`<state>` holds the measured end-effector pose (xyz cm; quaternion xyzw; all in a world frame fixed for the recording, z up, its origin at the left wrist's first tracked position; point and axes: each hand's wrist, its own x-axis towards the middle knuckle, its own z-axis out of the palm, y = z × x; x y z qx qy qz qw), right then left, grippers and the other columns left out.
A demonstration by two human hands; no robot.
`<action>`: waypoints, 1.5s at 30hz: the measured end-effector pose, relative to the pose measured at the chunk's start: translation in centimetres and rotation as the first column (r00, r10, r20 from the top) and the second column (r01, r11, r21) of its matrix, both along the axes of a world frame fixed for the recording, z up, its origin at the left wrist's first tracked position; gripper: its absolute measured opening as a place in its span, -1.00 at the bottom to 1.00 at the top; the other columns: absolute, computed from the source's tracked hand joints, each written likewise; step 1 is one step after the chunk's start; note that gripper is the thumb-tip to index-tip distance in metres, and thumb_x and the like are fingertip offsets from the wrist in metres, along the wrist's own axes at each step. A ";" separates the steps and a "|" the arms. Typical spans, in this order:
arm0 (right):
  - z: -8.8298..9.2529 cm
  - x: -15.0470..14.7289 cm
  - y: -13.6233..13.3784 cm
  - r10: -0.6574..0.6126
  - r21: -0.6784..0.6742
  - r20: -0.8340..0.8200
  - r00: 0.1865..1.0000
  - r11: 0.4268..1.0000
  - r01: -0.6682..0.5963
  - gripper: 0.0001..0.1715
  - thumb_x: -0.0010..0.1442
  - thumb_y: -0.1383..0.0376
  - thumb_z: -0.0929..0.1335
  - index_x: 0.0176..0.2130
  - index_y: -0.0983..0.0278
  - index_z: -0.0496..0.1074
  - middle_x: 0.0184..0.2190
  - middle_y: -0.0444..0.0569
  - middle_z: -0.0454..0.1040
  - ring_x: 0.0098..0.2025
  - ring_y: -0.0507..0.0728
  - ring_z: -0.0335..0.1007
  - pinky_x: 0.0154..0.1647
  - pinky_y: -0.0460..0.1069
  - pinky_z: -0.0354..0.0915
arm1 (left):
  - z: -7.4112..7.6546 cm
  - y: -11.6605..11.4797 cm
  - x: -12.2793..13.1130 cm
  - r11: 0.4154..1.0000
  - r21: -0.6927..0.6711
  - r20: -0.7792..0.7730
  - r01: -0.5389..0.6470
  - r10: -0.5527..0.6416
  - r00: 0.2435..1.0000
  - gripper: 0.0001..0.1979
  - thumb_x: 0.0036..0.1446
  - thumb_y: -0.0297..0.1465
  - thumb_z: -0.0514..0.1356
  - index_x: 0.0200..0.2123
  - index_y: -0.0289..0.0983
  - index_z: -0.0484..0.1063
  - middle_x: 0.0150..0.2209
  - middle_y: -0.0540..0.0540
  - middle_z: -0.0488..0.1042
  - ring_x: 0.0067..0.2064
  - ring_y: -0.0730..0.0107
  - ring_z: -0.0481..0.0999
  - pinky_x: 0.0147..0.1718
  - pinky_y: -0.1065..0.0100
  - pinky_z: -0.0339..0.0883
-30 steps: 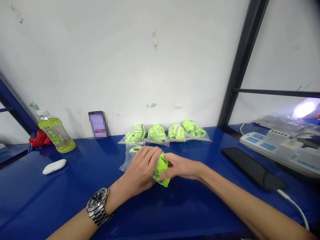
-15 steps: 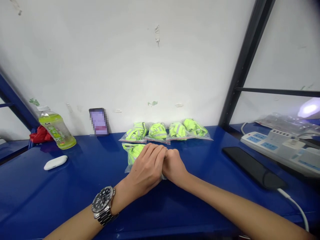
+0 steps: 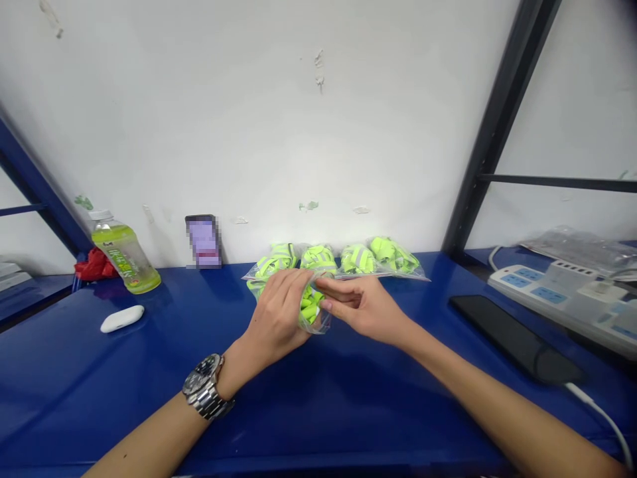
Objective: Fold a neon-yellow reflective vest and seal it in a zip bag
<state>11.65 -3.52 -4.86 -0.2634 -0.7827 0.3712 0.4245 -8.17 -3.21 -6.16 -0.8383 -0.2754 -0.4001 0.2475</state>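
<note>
My left hand (image 3: 281, 312) is closed round a clear plastic bag (image 3: 318, 324) with crumpled neon yellow-green fabric (image 3: 309, 304) inside. The bag's opening faces to the right. At that opening my right hand (image 3: 371, 307) has its thumb and fingers drawn together, pinching the rim. Part of the bag is hidden behind my left hand. Behind both hands, along the wall, lie several similar bags (image 3: 358, 259) of yellow-green fabric with silver-grey reflective stripes.
On the left of the blue table (image 3: 199, 358) are a green drink bottle (image 3: 127, 255), red cloth (image 3: 94, 265), a white earphone case (image 3: 122, 318) and a propped phone (image 3: 204, 242). A charging black phone (image 3: 512, 338) and a power strip (image 3: 562, 299) lie right.
My right hand has opened out from a fist against my left hand and shifted right to the bag's rim. The bag's mouth and the fabric inside now show. The view has shifted slightly.
</note>
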 end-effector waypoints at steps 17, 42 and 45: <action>-0.5 -2.5 -1.9 -0.044 0.177 0.514 0.857 0.983 -0.055 -0.61 -0.04 0.13 0.45 -0.23 0.28 0.41 -0.30 -0.08 0.46 -0.34 0.10 0.33 -0.39 -0.05 0.21 | 0.0 -1.8 1.6 0.995 0.095 -0.182 -0.014 0.031 0.983 -0.88 0.19 -0.60 0.01 -0.22 -0.35 0.26 -0.37 -0.15 0.38 -0.31 0.25 0.34 -0.32 0.20 0.35; 6.9 4.0 -0.5 -0.419 0.603 0.555 0.719 0.798 -0.001 -0.62 0.36 0.09 0.15 -0.08 0.16 0.45 -0.11 0.11 0.30 0.01 0.26 0.17 -0.03 0.19 0.26 | 13.5 -0.1 -3.1 0.794 -0.606 -0.282 -0.058 -0.146 0.948 -0.73 0.27 -0.18 0.08 -0.26 -0.21 0.48 -0.34 -0.03 0.49 -0.35 0.42 0.44 -0.37 0.43 0.21; 7.2 3.8 0.4 -0.214 0.415 0.616 0.758 0.906 -0.081 -0.59 0.37 0.06 0.14 -0.09 0.16 0.44 -0.22 0.01 0.36 -0.16 0.16 0.29 -0.13 0.08 0.28 | 14.3 0.2 -3.3 0.763 -0.636 -0.319 -0.116 -0.123 0.940 -0.71 0.22 -0.13 0.12 -0.29 -0.22 0.46 -0.42 0.00 0.48 -0.46 0.45 0.40 -0.48 0.44 0.16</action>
